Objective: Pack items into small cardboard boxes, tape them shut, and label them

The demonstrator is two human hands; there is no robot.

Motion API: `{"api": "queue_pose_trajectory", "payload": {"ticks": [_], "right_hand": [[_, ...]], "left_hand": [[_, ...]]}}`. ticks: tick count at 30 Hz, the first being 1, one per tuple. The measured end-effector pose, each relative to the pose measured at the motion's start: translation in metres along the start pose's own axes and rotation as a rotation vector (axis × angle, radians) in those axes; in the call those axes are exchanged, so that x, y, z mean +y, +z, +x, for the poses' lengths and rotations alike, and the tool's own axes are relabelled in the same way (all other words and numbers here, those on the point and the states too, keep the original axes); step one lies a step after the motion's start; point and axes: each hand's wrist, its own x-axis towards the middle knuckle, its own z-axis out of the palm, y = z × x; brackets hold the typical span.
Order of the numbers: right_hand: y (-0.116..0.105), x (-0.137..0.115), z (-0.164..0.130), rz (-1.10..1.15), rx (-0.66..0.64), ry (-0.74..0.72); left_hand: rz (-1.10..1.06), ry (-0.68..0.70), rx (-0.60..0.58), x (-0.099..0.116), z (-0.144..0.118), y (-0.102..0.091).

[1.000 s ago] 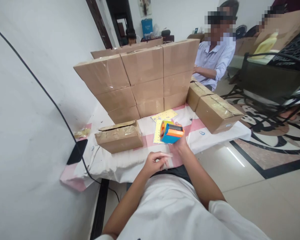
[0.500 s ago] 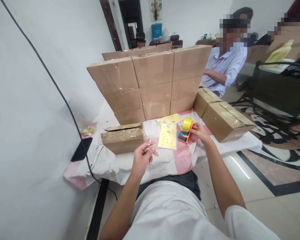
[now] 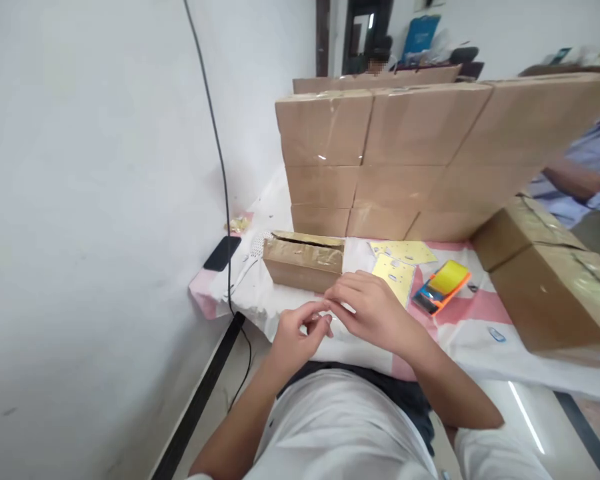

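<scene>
My left hand (image 3: 300, 337) is closed in a pinch, fingertips up against those of my right hand (image 3: 367, 310), which is also pinched. Whatever lies between the fingertips is too small to make out. Just beyond them stands a small cardboard box (image 3: 304, 267) with a dark gap along its top. To the right of my right hand, a yellow perforated sheet (image 3: 396, 277) lies flat, partly covered by that hand. A second yellow sheet (image 3: 413, 252) lies behind it. An orange tape dispenser with a yellow roll (image 3: 445, 283) rests on the cloth, touched by neither hand.
Stacked cardboard boxes (image 3: 405, 160) form a wall across the table's back. More boxes (image 3: 555, 293) stand at the right, with a person's arm (image 3: 575, 180) beyond. A black phone (image 3: 223, 253) lies at the left, near a hanging cable (image 3: 220, 160).
My right hand has let go of the tape dispenser and come left to meet my left hand. The dispenser now lies on the cloth. The view has swung left.
</scene>
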Motion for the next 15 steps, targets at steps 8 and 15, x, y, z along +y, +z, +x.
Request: {"api": "queue_pose_trajectory", "payload": {"ticks": [8,15], "right_hand": [[0.015,0.004,0.037,-0.175,-0.216,-0.144],[0.023,0.025,0.085,-0.079,-0.316,-0.316]], "left_hand": [[-0.129,-0.243,0.057,-0.021,-0.012,-0.028],[-0.212,-0.289,0.119,-0.021,0.004,-0.055]]}}
